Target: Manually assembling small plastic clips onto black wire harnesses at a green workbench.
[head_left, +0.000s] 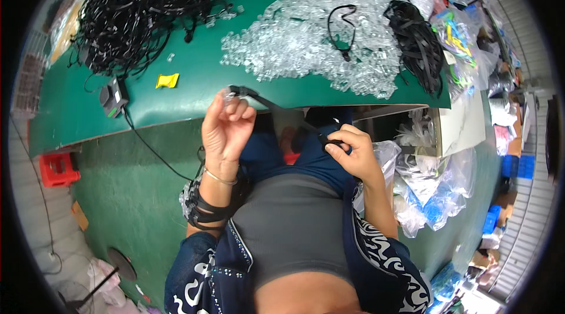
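A black strap (266, 102) stretches between my two hands over the table's near edge, its middle smeared by motion. My left hand (226, 123) is raised and closed, its thumb and forefinger pinching one end of the strap together with a small clear plastic piece (228, 95). Lower and to the right, my right hand (356, 152) is closed round the strap's other end, where a dark part shows at the fingertips. Beyond my hands a broad heap of small clear plastic pieces (288, 46) covers part of the green table (200, 93). On that heap lies a thin black looped strap (329, 30).
A tangled pile of black straps (126, 25) fills the far left. Nearer are a yellow wrapped packet (167, 81) and a small black device (113, 97) with a cable. A bundle of black straps (416, 43) lies right. Plastic bags (421, 181) hang beside my right arm.
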Motion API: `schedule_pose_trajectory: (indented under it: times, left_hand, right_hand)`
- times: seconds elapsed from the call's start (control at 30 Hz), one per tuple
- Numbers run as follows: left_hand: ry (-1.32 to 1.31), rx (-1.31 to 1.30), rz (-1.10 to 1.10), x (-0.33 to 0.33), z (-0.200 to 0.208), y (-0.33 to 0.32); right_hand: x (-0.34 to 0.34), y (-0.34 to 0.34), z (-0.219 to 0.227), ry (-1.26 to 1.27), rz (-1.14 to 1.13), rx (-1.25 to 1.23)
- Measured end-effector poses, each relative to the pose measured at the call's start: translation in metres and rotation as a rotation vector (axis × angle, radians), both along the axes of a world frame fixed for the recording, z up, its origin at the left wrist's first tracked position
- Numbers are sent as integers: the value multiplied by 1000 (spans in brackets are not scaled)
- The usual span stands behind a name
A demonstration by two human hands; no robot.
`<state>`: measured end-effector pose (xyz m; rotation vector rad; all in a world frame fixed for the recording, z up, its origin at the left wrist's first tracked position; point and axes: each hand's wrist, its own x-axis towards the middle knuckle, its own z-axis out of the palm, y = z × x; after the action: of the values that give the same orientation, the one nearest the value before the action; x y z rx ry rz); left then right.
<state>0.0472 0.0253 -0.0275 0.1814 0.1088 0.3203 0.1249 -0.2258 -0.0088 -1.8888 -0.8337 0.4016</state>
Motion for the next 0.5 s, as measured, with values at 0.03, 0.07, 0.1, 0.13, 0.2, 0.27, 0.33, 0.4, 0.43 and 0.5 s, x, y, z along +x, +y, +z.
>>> schedule_pose_trajectory:
  times: [0.03, 0.07, 0.1, 0.13, 0.2, 0.27, 0.33, 0.4, 0.43, 0.5]
  left_hand:
    - [-5, -82, 27, 1, 0, 0]
    - [-12, -92, 21, -1, 0, 4]
    - [19, -92, 55, -3, 1, 7]
    - [-15, -72, 50, -4, 1, 8]
    - [3, -78, 42, -3, 6, 7]
    - [-70, -75, -4, 4, 4, 11]
    - [-184, -52, -22, 7, 16, 5]
    - [-59, -69, -23, 11, 35, -9]
    - [76, -87, -7, 13, 41, -15]
    - [-57, 273, -272, 16, 7, -13]
  right_hand:
    - [0, -2, 12, -42, -11, -51]
    - [0, 0, 20, -73, -10, -57]
    - [0, 0, 26, -86, -34, -59]
    - [1, 0, 31, -149, 32, -40]
    - [2, 2, 37, -245, 120, 1]
    - [4, 2, 41, -310, 113, -48]
    - [2, 4, 46, -359, 84, -53]
    - [2, 6, 51, -502, 203, -57]
    - [1, 9, 55, -509, 192, -57]
    - [-2, 17, 62, -632, 314, 3]
